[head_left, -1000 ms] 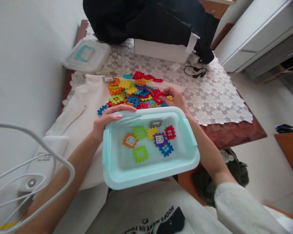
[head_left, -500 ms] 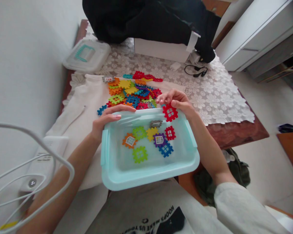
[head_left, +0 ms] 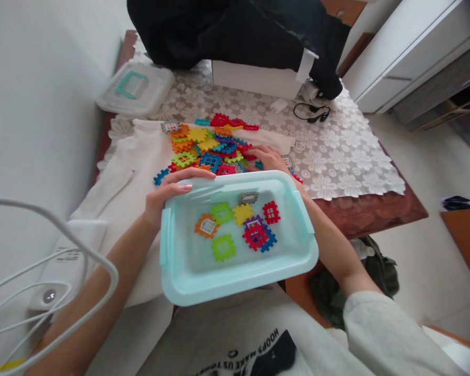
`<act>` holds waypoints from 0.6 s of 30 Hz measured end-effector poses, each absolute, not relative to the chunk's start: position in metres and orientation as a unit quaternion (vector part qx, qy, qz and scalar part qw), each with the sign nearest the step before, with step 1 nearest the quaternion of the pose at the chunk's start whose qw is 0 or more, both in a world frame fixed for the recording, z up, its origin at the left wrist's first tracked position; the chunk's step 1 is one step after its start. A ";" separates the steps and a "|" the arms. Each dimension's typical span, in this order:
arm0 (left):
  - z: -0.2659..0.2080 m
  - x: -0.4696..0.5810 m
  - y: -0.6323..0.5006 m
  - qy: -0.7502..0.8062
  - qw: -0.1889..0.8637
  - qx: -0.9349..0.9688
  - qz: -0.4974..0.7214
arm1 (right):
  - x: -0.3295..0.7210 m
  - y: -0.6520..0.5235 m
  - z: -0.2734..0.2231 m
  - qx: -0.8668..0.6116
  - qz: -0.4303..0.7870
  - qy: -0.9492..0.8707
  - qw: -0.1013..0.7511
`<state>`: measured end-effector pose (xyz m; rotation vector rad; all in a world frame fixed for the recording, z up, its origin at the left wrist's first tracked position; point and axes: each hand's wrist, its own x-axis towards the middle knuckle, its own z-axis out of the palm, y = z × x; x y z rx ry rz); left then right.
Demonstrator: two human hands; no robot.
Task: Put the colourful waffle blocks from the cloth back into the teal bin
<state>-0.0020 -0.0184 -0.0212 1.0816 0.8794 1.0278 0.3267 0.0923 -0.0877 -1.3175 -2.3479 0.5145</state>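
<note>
My left hand (head_left: 172, 188) grips the far left rim of a light teal plastic bin (head_left: 188, 266), thumb inside and fingers over the edge. Lying in the bin are several toothed plastic building tiles, among them a yellow tile (head_left: 243, 214), an orange tile (head_left: 207, 226) and a green tile (head_left: 223, 247). A red tile (head_left: 255, 236) overlaps a purple and a blue one. Beyond the far rim my right hand (head_left: 267, 158) reaches into the heap of colourful tiles (head_left: 209, 146), fingers stretched and thumb apart. The bin's rim hides part of that hand.
A translucent lid with a teal handle (head_left: 135, 89) lies at the back left. Black cloth (head_left: 235, 31) covers a white box (head_left: 254, 78) at the back. Black earphones (head_left: 313, 112) rest on the lace tablecloth (head_left: 337, 151). White cables (head_left: 82, 245) loop at the left.
The red tile that was in my right hand now lies in the bin, on the purple and blue tiles. My right hand has moved over the far rim to the heap.
</note>
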 end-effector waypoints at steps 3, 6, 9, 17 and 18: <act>-0.021 -0.001 -0.018 0.386 0.660 0.464 0.447 | 0.326 0.091 -0.087 -0.489 0.160 -0.831 0.210; -0.017 0.002 -0.019 0.384 0.674 0.455 0.438 | 0.325 0.089 -0.088 -0.500 0.143 -0.826 0.218; -0.016 0.003 -0.019 0.381 0.669 0.463 0.439 | 0.325 0.090 -0.091 -0.498 0.146 -0.829 0.209; -0.023 -0.001 -0.018 0.383 0.659 0.476 0.439 | 0.329 0.100 -0.095 -0.523 0.173 -0.763 0.337; -0.023 -0.001 -0.018 0.380 0.658 0.477 0.442 | 0.329 0.101 -0.095 -0.523 0.197 -0.739 0.377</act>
